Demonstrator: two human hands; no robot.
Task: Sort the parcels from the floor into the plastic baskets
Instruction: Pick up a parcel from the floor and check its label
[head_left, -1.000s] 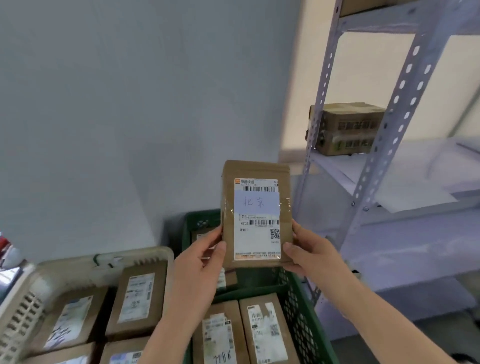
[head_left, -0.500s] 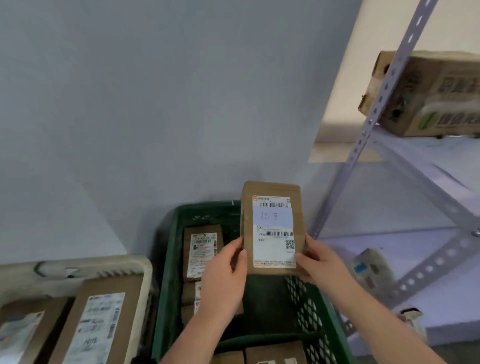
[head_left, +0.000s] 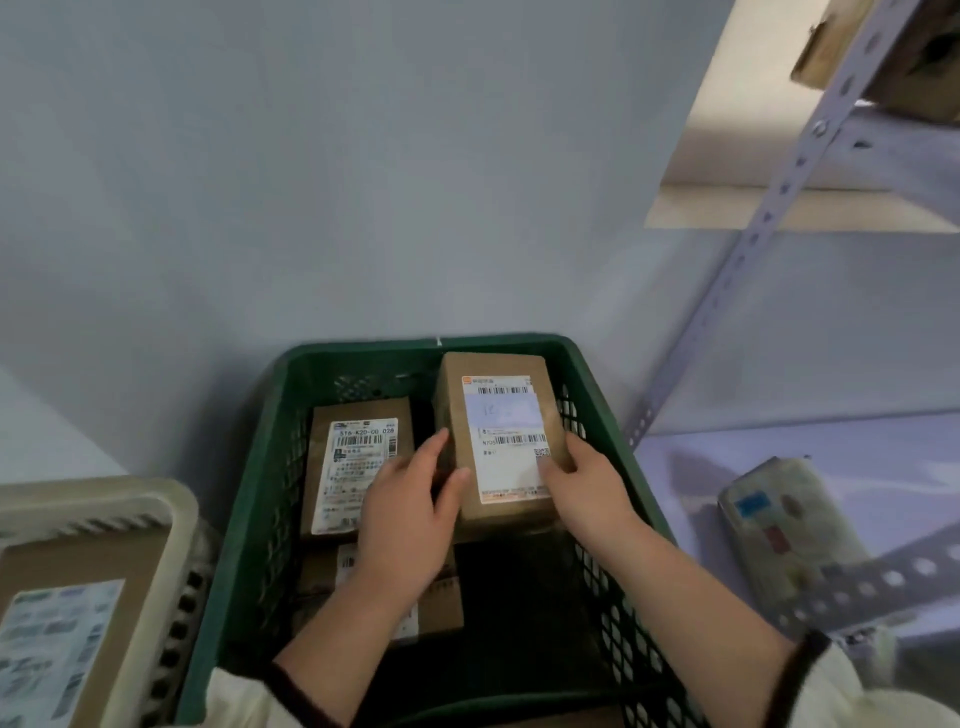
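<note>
1. The brown parcel (head_left: 501, 441) sits label-up inside the green basket (head_left: 605, 384), toward its far right corner.
2. The left hand (head_left: 408, 514) and right hand (head_left: 589, 486) clasp its near sides.
3. Left of it in the basket lies another labelled parcel (head_left: 358, 467).
4. Left of the green basket stands a beige basket (head_left: 176, 514).

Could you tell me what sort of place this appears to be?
Probably a parcel sorting or storage room: labelled cardboard parcels fill a green basket, and a perforated metal shelf rack stands beside it.
</note>
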